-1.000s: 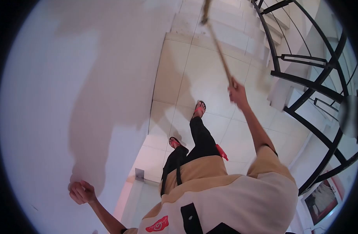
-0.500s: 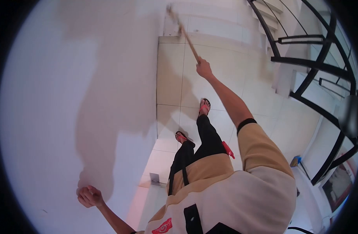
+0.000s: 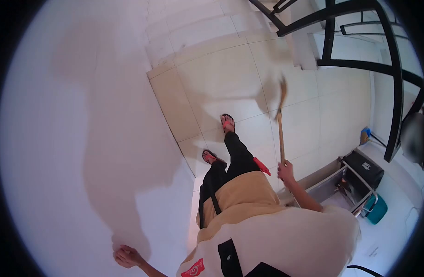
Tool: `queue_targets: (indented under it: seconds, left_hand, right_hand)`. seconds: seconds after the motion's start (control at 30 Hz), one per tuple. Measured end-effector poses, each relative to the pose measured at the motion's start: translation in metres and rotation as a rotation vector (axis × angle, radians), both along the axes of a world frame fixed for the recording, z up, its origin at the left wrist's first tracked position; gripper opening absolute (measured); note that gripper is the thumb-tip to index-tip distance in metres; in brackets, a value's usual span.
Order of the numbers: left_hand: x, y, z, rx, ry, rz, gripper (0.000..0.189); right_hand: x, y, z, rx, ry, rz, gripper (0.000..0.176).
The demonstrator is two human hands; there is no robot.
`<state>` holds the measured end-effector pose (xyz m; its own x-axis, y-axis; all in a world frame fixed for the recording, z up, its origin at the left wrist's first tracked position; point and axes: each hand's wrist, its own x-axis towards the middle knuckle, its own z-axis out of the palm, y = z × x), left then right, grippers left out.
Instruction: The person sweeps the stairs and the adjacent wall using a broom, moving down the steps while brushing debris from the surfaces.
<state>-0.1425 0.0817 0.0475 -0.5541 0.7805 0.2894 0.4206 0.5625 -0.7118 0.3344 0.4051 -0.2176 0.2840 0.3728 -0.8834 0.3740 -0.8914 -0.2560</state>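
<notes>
My right hand (image 3: 285,171) is wrapped round the lower end of a wooden-handled brush (image 3: 281,138). The brush points away from me over the tiled floor, and its brown head is blurred by motion. Low on the left, my left hand (image 3: 127,256) is beside the white wall (image 3: 50,161), fingers curled in and nothing showing in them. A red tube-like item (image 3: 262,166) with a narrow tip sticks out at the right hip of my black trousers. My feet in sandals (image 3: 227,123) stand on the tiles.
Black metal railing (image 3: 355,67) crosses the upper right, beside the stairs. A white step (image 3: 193,34) rises ahead. To the right are a metal-framed rack (image 3: 329,184), a black box (image 3: 363,167) and a teal item (image 3: 376,210). The tiled floor (image 3: 221,78) spreads ahead of my feet.
My right hand has drawn back toward my body, bringing the brush from the far step to over the floor at right. My view has turned; the rack and black box now show.
</notes>
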Motion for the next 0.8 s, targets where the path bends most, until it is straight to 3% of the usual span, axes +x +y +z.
queue_targets:
  seconds: [0.03, 0.07, 0.1, 0.13, 0.17, 0.23, 0.27, 0.3, 0.37, 0.43, 0.47, 0.5, 0.53, 0.6, 0.67, 0.73, 0.77, 0.8]
  left_hand:
    - [0.001, 0.001, 0.002, -0.005, 0.012, -0.004, 0.031]
    - [0.003, 0.002, 0.002, -0.008, 0.026, -0.006, 0.030]
    - [0.005, 0.002, 0.002, 0.025, 0.011, 0.008, 0.029]
    - [0.007, 0.000, 0.001, 0.057, -0.005, 0.022, 0.027]
    - [0.006, -0.004, -0.002, 0.086, -0.023, 0.034, 0.026]
    - [-0.009, -0.042, -0.049, 0.064, 0.162, -0.019, 0.021]
    - [0.009, -0.006, -0.051, 0.201, -0.275, 0.144, 0.018]
    - [0.016, 0.020, -0.062, 0.081, -0.373, 0.125, 0.017]
    - [0.013, 0.018, -0.103, 0.094, -0.717, 0.056, 0.021]
    - [0.016, 0.013, -0.152, 0.523, -1.177, 0.269, 0.024]
    - [0.019, 0.013, -0.173, 0.530, -1.274, 0.320, 0.022]
    - [0.020, 0.011, -0.196, 0.426, -1.285, 0.271, 0.020]
    - [0.022, 0.021, -0.209, 0.426, -1.479, 0.370, 0.020]
    - [0.019, 0.039, -0.234, 0.329, -1.659, 0.328, 0.022]
    - [0.001, 0.041, -0.274, 0.282, -1.767, 0.363, 0.026]
    - [-0.023, 0.064, -0.287, 0.269, -1.853, 0.486, 0.026]
    - [-0.033, 0.076, -0.296, 0.261, -1.897, 0.550, 0.026]
    - [-0.046, 0.085, -0.306, 0.288, -1.894, 0.609, 0.026]
  right_hand:
    - [-0.002, -0.003, -0.038, -0.013, 0.124, -0.277, 0.010]
    - [0.017, -0.016, -0.126, 0.117, 0.160, 0.617, 0.010]
    - [0.036, -0.030, -0.213, 0.521, -0.050, 1.366, 0.011]
    - [-0.007, -0.023, -0.257, 0.682, 0.095, 1.281, 0.011]
    - [-0.074, 0.000, -0.278, 0.683, 0.391, 1.010, 0.012]
    - [-0.181, 0.061, -0.272, 0.314, 0.957, 0.271, 0.013]
    - [-0.215, 0.101, -0.249, 0.145, 1.038, 0.034, 0.013]
    - [-0.233, 0.143, -0.205, -0.077, 0.969, -0.125, 0.012]
    - [-0.247, 0.182, -0.145, 0.331, 0.580, 0.628, 0.033]
    - [-0.232, 0.178, -0.117, 0.588, 0.500, 0.753, 0.043]
    - [-0.221, 0.174, -0.105, 0.721, 0.450, 0.819, 0.049]
    - [-0.204, 0.161, -0.092, 0.685, 0.484, 0.707, 0.048]
    - [-0.179, 0.142, -0.078, 0.645, 0.517, 0.598, 0.048]
    - [-0.113, 0.092, -0.074, 0.610, 0.500, 0.461, 0.047]
    - [-0.053, 0.041, -0.019, 0.510, 0.229, 0.550, 0.047]
    - [0.003, -0.026, 0.002, 0.394, -0.044, 0.607, 0.046]
    - [-0.001, -0.036, 0.036, 0.093, -0.070, 0.363, 0.039]
    - [0.002, -0.056, 0.035, 0.053, -0.071, 0.157, 0.027]
